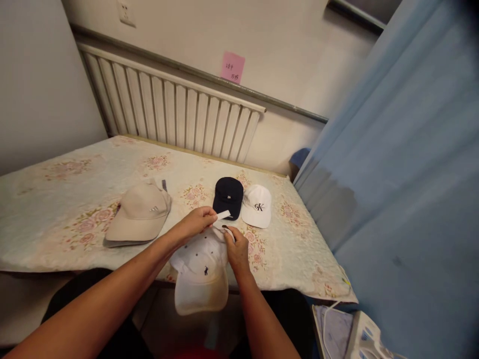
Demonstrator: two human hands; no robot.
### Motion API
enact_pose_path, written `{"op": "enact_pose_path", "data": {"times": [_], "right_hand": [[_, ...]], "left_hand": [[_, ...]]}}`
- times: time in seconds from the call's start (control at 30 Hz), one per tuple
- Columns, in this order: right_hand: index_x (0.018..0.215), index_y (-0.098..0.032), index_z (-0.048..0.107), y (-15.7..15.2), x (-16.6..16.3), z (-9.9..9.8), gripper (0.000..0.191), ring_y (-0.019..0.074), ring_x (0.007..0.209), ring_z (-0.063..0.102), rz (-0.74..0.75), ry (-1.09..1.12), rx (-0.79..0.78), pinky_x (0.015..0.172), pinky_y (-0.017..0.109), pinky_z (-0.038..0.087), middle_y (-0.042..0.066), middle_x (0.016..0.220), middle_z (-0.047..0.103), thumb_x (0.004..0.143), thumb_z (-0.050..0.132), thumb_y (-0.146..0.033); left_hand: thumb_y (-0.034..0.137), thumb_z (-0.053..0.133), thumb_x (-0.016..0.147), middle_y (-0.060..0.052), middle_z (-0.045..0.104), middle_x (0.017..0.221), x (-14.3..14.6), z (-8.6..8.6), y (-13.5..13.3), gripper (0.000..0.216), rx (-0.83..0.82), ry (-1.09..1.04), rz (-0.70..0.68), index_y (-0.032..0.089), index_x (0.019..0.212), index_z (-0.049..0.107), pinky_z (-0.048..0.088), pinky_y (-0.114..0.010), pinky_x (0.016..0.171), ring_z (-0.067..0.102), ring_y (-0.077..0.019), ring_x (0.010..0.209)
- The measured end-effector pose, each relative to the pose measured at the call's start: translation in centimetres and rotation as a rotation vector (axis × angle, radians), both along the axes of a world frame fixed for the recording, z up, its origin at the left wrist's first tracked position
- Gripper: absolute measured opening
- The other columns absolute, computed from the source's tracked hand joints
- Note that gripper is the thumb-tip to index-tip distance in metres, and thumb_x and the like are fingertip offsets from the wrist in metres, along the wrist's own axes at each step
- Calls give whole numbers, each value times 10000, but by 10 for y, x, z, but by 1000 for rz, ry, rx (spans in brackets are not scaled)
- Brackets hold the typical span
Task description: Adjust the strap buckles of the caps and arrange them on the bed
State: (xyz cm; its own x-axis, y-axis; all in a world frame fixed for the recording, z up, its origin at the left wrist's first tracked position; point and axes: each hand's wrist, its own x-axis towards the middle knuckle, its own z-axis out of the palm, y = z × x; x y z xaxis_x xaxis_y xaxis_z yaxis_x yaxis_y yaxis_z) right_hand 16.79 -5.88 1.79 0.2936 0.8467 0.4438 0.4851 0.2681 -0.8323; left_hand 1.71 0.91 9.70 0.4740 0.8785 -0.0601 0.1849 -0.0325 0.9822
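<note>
the bed [299,254], with its flowered cover, takes up the most space, and a blue curtain [396,169] hangs on the right of it. a white radiator [179,109] stands along the wall behind. on the cover, a beige cap [140,207] lies at the left; farther right, a dark cap [227,195] lies just beside a cap with black letters [257,212]. the white cap [202,279] is between the person's two hands, its brim pointing down past the front edge of the bed. the right hand [237,249] is almost closed, pinching the back of this cap near a small dark buckle [224,227]. the left hand [202,222], also nearly closed, pinches the pale strap [223,215] between thumb and fingers.
</note>
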Motion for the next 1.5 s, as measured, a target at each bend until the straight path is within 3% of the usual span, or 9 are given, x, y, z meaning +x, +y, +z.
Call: {"op": "enact_pose_path", "data": {"times": [0.3, 0.53, 0.73, 0.93, 1.07, 1.2, 1.5], "right_hand": [[914, -193, 687, 0, -2, 7, 211, 180, 787, 633, 8, 102, -54, 734, 273, 483, 22, 871, 719, 829, 524, -297], [874, -204, 679, -4, -8, 14, 198, 169, 759, 608, 32, 94, -45, 704, 258, 455, 1, 813, 700, 837, 493, -261], [873, -205, 673, -5, -10, 15, 195, 170, 798, 610, 73, 77, -17, 756, 273, 444, 12, 854, 695, 823, 486, -188], [891, -190, 668, -2, -8, 12, 153, 176, 817, 631, 159, 280, -60, 757, 280, 477, 23, 869, 695, 754, 609, -221], [954, -189, 664, -2, -6, 10, 268, 177, 818, 639, 173, 332, -107, 766, 294, 493, 30, 910, 699, 686, 657, -177], [1060, -212, 642, -7, -7, 7, 406, 196, 945, 639, 215, 361, -112, 865, 325, 486, 38, 1030, 694, 659, 677, -153], [1048, -204, 646, -17, -9, -6, 371, 210, 976, 631, 118, 295, -123, 893, 348, 471, 51, 1025, 695, 679, 685, -190]], "left_hand": [[416, 562, 686, 86, 393, 517, 12, -13, -14, 237, -67, 25, 8, 192, 667, 488, 215, -219, 466, 303, -79, 457], [398, 661, 594, 62, 455, 610, 21, -27, -10, 271, 215, 271, 152, 190, 717, 538, 298, -240, 560, 434, -131, 610], [415, 596, 655, 50, 458, 606, 22, -31, -11, 234, 281, 332, 166, 197, 656, 511, 299, -253, 574, 437, -140, 619], [358, 594, 649, 50, 462, 633, 17, -29, -17, 191, 190, 150, 129, 185, 689, 525, 309, -242, 574, 436, -130, 621], [328, 613, 649, 58, 483, 655, 12, -30, -22, 208, 48, -47, 76, 172, 770, 548, 312, -228, 570, 441, -110, 595], [301, 618, 679, 68, 479, 624, 4, -34, -19, 221, -67, -166, 1, 164, 838, 553, 280, -216, 531, 412, -88, 543], [269, 629, 714, 59, 503, 639, -7, -48, -10, 215, -102, -258, -56, 161, 890, 569, 263, -205, 522, 404, -69, 541]]}}
